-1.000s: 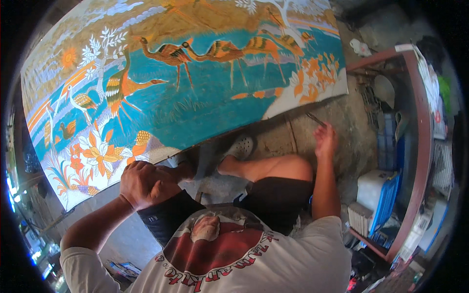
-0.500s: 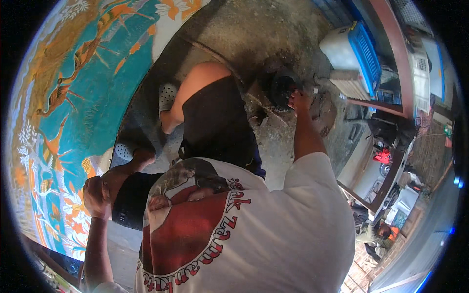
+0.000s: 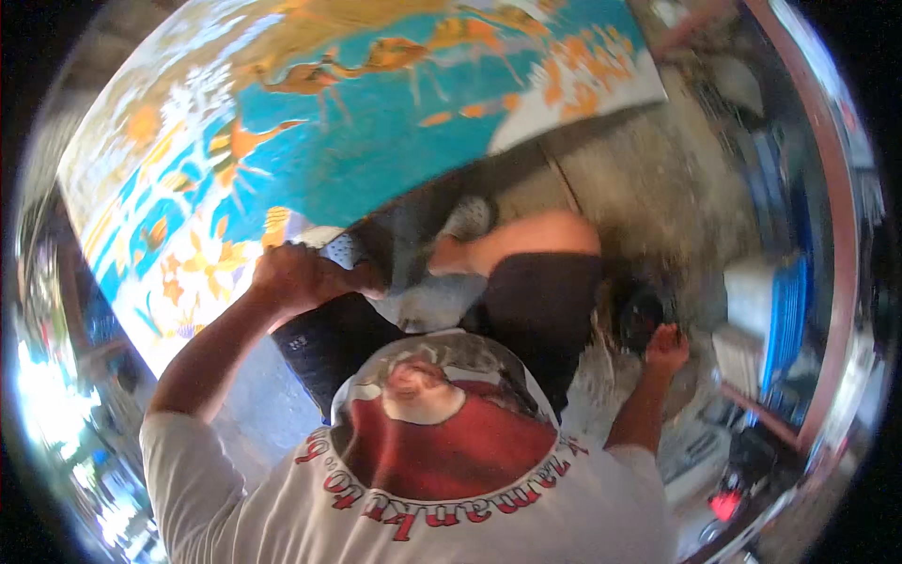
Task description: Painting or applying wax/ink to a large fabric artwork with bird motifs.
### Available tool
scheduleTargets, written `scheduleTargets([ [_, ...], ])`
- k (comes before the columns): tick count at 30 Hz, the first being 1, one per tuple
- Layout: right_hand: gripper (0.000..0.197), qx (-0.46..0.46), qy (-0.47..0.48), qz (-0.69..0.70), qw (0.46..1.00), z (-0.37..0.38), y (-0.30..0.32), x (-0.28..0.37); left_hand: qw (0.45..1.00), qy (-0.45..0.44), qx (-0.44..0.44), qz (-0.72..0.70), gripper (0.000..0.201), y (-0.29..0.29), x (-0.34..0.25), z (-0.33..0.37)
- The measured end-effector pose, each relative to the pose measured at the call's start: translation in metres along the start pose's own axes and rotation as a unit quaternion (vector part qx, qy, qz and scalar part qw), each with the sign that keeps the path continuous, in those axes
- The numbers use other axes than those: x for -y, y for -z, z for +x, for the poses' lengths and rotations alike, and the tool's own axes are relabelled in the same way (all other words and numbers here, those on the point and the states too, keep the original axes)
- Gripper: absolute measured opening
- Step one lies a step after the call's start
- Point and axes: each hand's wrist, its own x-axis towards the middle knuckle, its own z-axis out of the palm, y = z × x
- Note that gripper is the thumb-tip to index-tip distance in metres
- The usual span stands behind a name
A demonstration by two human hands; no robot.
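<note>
The left hand (image 3: 287, 277) lies over the bent left knee, near the edge of a large painted panel (image 3: 366, 174) with orange and brown birds, teal ground and pale flowers. The right hand (image 3: 667, 348) is low at the right side, just beside a dark round container (image 3: 641, 315) on the floor (image 3: 629, 193), and blur hides whether its fingers grip anything. Farther right, a white bin with a blue side (image 3: 752, 291) stands near a reddish-brown frame (image 3: 839, 235).

Painting (image 3: 348, 164) motion-blurred; white glare lower left; bent, blackened edges.
</note>
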Motion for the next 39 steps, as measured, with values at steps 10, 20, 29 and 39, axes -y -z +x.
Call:
scheduleTargets([
  [10,0.037,0.346,-0.116,-0.063,0.929,-0.024,-0.398,-0.182,0.918,-0.331,0.138,-0.168,0.063,-0.036,-0.069,0.121],
  [20,0.026,0.391,-0.027,-0.374,0.840,-0.030,-0.580,-0.481,0.885,-0.328,0.249,-0.216,0.072,-0.014,-0.048,0.181],
  [29,0.024,0.407,0.008,-0.415,0.813,-0.003,-0.599,-0.568,0.891,-0.356,0.199,-0.198,0.079,0.004,-0.046,0.169],
  [39,0.022,0.391,0.120,-0.467,0.784,0.004,-0.602,-0.568,0.886,-0.371,0.194,-0.199,0.079,0.002,-0.046,0.175],
])
